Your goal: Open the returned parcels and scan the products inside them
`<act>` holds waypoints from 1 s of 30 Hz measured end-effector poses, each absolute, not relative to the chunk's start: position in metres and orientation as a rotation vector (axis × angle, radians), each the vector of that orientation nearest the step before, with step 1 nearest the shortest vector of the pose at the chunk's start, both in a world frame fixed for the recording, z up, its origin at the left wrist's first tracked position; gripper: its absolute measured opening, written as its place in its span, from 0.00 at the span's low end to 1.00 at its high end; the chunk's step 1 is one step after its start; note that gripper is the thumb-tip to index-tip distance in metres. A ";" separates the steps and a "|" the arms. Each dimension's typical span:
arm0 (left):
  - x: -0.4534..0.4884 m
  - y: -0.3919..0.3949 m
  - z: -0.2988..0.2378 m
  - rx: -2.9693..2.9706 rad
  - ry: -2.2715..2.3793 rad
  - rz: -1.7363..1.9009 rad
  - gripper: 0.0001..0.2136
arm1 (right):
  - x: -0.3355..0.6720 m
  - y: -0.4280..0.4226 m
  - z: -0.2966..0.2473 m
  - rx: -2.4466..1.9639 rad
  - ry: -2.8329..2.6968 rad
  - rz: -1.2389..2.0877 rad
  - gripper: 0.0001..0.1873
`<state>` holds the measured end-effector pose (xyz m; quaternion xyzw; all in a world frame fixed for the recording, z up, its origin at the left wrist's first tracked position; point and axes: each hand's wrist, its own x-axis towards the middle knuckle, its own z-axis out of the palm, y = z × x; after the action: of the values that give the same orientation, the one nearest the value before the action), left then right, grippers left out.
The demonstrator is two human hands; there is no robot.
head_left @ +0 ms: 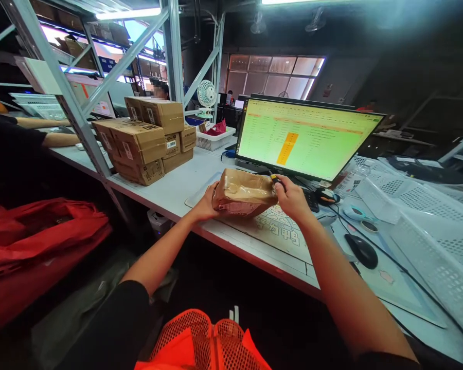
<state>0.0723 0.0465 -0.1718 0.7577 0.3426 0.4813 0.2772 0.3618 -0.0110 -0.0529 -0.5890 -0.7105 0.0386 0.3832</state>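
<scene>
Left grip (207,203) on carton (247,186), right (292,197) closed around tool (273,178)

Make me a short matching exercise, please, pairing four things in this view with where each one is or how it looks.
Column one
1. Taped cardboard box
2. Computer mouse
3. Yellow-and-black hand tool
4. Computer monitor

Column two
A. Gripped in the right hand
B. Switched on, glowing yellow-green
C. Black, lying toward the right side of the picture
D. Held at one end by the left hand

Right pairs: 1-D, 2-C, 3-A, 4-B.
</scene>
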 end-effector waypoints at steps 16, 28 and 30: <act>0.117 -0.022 -0.125 2.698 1.772 0.829 0.50 | 0.335 -0.068 -0.093 -1.476 -1.634 0.808 0.37; 0.117 -0.022 -0.130 2.603 1.758 0.971 0.44 | 0.317 -0.064 -0.122 -1.607 -1.649 0.468 0.35; 0.119 -0.022 -0.130 2.569 1.774 1.011 0.44 | 0.316 -0.069 -0.127 -1.616 -1.709 0.502 0.35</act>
<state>0.1189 -0.0222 -0.1305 0.7809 0.5393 0.3072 -0.0700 0.3157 -0.0688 -0.1274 -0.6267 -0.6631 0.1946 0.3601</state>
